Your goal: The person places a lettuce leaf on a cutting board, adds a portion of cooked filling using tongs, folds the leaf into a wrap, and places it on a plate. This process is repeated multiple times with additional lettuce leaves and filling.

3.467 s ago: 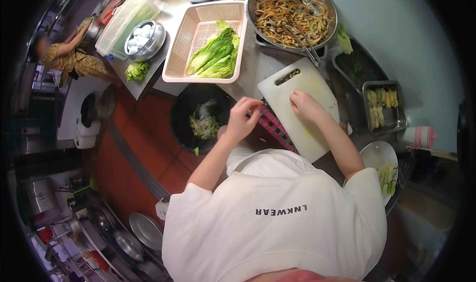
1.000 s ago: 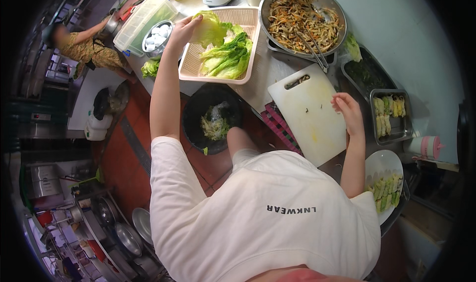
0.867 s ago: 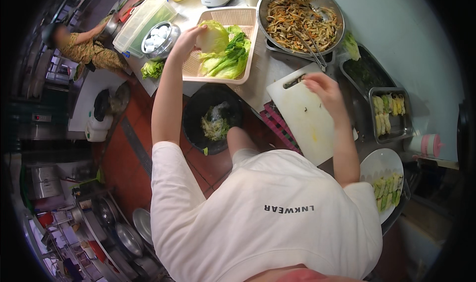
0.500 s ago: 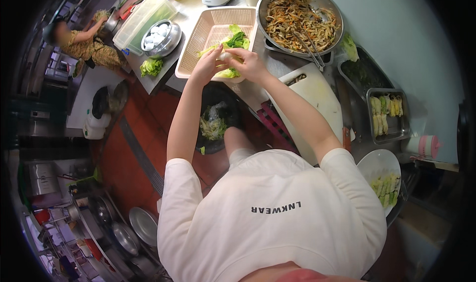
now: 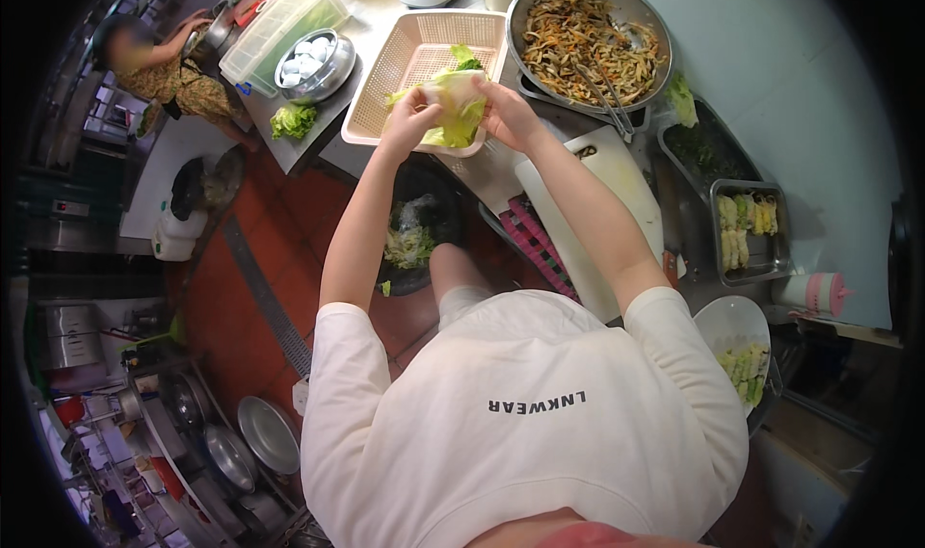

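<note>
Between my hands a pale green lettuce leaf [image 5: 455,93] is stretched out over the near side of a beige plastic basket [image 5: 374,81]. My left hand [image 5: 410,124] pinches the leaf's left edge, and my right hand [image 5: 508,115] grips it at the upper right. More green leaves [image 5: 466,59] lie in the basket behind it, partly covered by the held one.
Right of the basket stands a wide pan of shredded filling [image 5: 578,47] with tongs [image 5: 605,97]. A white cutting board [image 5: 617,177], a tray of rolls [image 5: 750,222] and a plate of rolls [image 5: 729,317] are at right. A bin [image 5: 424,274] stands below; a co-worker [image 5: 178,81] is far left.
My hands have moved apart, and the leaf now hangs spread between them where they were close together around a small pale piece. The co-worker's arms have shifted.
</note>
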Available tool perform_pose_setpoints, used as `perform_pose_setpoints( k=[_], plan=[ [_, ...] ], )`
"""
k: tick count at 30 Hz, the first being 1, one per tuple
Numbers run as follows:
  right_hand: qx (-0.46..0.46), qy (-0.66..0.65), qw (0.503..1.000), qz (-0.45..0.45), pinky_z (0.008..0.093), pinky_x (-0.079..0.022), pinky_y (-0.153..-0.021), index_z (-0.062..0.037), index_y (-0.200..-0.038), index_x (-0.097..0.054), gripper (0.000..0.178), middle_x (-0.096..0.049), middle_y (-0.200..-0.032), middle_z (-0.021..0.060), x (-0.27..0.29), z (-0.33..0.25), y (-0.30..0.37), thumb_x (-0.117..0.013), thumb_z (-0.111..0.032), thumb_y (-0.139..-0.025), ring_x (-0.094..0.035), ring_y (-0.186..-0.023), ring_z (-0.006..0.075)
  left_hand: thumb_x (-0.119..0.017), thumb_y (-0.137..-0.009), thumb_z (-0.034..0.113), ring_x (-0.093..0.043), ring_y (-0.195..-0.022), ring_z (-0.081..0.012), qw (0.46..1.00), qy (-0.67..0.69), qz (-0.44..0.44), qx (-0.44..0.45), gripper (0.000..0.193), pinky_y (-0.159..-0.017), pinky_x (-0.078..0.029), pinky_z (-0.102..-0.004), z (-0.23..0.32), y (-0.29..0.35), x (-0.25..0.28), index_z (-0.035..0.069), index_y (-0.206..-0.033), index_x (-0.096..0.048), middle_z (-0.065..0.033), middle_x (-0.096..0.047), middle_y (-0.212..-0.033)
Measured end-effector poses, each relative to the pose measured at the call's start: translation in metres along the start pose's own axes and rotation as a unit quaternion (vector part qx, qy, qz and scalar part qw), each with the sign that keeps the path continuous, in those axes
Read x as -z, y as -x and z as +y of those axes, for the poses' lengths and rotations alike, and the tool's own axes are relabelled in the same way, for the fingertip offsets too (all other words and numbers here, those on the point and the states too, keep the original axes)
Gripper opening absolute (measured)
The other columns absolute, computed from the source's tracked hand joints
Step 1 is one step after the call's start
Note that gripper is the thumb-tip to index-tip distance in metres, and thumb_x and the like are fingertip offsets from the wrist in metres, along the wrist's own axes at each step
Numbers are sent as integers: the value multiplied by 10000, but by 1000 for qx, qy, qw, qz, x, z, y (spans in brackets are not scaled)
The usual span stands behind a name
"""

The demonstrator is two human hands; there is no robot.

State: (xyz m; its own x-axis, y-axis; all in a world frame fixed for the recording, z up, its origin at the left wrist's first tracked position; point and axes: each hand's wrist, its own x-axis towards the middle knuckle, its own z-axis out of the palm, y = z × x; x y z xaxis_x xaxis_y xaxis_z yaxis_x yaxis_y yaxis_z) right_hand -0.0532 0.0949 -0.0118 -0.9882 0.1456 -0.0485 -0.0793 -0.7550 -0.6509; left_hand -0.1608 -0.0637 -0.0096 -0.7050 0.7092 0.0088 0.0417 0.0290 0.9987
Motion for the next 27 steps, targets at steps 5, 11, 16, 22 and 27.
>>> perform_pose_setpoints(
  k=[5, 11, 16, 22, 27],
  plan=[
    [50, 150, 984, 84, 304, -541, -805, -59, -1090, -578, 172, -631, -1023, 56, 3, -12, -14, -536, -141, -944, -630, -922, 150, -580, -836, 77, -617, -756, -121, 997, 22, 69, 26, 171, -673, -530, -255, -5, -13, 38, -1, -987, -579, -52, -616, -862],
    [72, 268, 961, -5, 273, -536, -762, -95, -1115, -587, 204, -624, -999, 11, -8, -86, -13, -527, -217, -963, -623, -891, 106, -667, -821, 377, -538, -1127, -228, 882, -434, 176, -52, 623, -960, -419, -368, 5, -16, 48, -23, -1261, -484, -148, -524, -1268],
    [51, 460, 882, -91, 202, -480, -659, -113, -1106, -606, 299, -632, -872, -23, -40, -117, 14, -564, -360, -943, -584, -825, 37, -687, -862, 261, -551, -1136, -185, 985, -53, -137, -89, 525, -980, -416, -311, 60, -1, -29, -19, -1265, -500, -114, -572, -1240],
    [-48, 439, 885, -144, 250, -492, -791, -29, -1171, -549, 354, -630, -1018, 29, -21, -148, 87, -661, -174, -869, -595, -918, 89, -629, -910, 182, -644, -762, -70, 969, 64, -237, 29, 267, -633, -504, -219, 63, 19, -76, 23, -1125, -629, -14, -684, -924],
    [-211, 410, 865, -195, 264, -494, -818, 4, -1174, -531, 402, -641, -1012, 33, 23, -158, 171, -688, -32, -806, -606, -941, 100, -579, -933, 132, -620, -644, -50, 915, 3, -402, 39, 249, -571, -479, -207, 58, 64, -119, 40, -1158, -635, -19, -688, -878]
  ],
)
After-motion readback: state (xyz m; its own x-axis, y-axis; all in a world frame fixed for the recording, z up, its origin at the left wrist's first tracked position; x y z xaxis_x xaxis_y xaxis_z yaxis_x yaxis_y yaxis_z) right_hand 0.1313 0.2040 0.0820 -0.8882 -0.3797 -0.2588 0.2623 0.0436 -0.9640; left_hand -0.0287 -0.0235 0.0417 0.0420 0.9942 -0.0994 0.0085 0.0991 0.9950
